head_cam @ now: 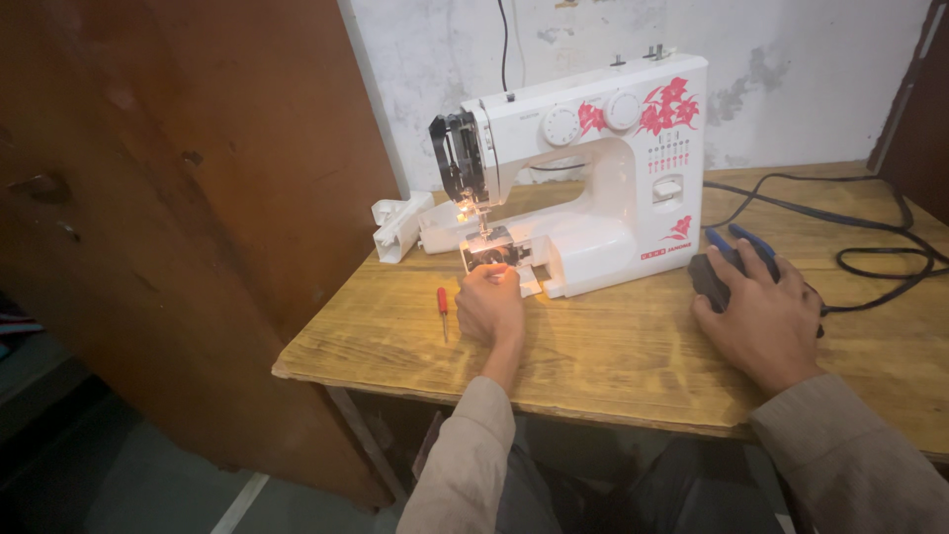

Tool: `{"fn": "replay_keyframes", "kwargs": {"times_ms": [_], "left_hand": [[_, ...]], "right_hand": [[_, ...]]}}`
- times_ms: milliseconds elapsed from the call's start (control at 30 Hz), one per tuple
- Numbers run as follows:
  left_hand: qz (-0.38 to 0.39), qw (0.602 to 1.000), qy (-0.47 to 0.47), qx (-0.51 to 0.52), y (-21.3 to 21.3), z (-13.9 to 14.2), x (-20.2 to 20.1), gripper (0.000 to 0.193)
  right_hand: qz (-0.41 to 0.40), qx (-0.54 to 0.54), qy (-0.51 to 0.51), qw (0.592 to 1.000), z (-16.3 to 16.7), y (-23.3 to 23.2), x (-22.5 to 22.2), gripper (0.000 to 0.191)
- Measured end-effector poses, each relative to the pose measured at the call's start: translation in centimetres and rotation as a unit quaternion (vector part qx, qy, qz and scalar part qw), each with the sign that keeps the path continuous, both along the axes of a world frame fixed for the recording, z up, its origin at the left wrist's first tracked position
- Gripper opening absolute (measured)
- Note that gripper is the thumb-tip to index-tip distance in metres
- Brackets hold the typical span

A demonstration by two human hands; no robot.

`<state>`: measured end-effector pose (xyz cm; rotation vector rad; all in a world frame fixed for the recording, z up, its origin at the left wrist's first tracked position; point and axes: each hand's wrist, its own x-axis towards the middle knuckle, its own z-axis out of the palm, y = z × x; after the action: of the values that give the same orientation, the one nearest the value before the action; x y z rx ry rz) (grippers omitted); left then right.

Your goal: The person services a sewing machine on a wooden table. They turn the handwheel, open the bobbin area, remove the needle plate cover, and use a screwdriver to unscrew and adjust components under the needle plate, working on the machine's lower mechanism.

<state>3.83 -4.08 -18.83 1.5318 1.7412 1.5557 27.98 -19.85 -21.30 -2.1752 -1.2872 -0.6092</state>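
A white sewing machine [613,168] with red flower prints stands on a wooden table [613,346], its small lamp lit over the needle area. My left hand [490,305] rests curled on the table just below the lit bobbin area, fingertips touching the machine's open front; whether it pinches something is hidden. My right hand [763,318] lies flat over a black foot pedal [710,278] on the table to the machine's right, pressing on it. Blue-handled scissors [746,240] poke out beyond the fingers.
A small red-handled screwdriver [442,309] lies left of my left hand. A detached white machine cover [399,225] sits at the machine's left end. Black cables [870,242] loop across the table's right side. A brown wooden panel [198,198] stands at left.
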Motion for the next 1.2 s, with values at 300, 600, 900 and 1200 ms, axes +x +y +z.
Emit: {"fn": "replay_keyframes", "kwargs": {"times_ms": [300,600,900,1200], "left_hand": [[-0.002,1.000,-0.008,-0.022,-0.4,0.7,-0.2,0.017],[-0.065,0.997,0.038,0.013,-1.9,1.3,-2.4,0.017],[-0.076,0.989,0.117,0.057,-0.8,1.8,-7.1,0.019],[-0.058,0.983,0.152,0.080,-0.4,2.4,-7.3,0.026]], "right_hand": [[0.027,0.039,-0.013,0.999,0.0,-0.3,-0.1,0.072],[0.037,0.037,-0.042,0.998,-0.3,-1.3,0.0,0.072],[0.017,-0.006,-0.088,0.996,0.7,-1.4,-0.3,0.077],[0.000,0.035,-0.171,0.985,-2.2,-0.8,0.7,0.069]]}}
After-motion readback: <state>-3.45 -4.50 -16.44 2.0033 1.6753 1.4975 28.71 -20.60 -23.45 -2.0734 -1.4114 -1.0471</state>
